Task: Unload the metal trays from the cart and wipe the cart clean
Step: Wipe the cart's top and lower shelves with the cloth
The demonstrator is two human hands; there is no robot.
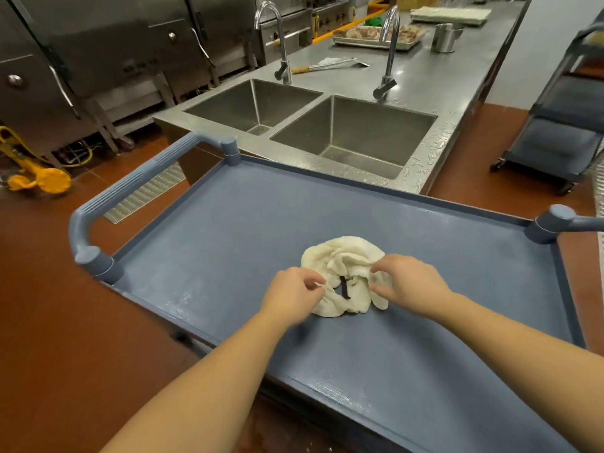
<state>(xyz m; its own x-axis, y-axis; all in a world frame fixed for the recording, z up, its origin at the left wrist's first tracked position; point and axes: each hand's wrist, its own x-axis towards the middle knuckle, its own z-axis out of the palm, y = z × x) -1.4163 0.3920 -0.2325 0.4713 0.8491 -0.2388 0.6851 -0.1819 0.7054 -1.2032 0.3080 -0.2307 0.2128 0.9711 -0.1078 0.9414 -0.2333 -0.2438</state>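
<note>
Left hand (291, 294) pinches edge of white cloth (346, 256) on blue cart (228, 230); right hand (408, 282), fingers curled, grips opposite edge.

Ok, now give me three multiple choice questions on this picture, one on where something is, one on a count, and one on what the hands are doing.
1. Where does the white cloth lie? A on the floor; B on the cart top; C on the steel counter.
2. How many taps stand at the double sink? A one; B three; C two.
3. What are the left hand and right hand doing? A pinching the cloth; B gripping the cart handle; C hanging idle.
Answers: 1 B, it sits bunched on the blue-grey surface. 2 C, one curved spout behind each basin. 3 A, both hands close on the cloth's edges.
</note>
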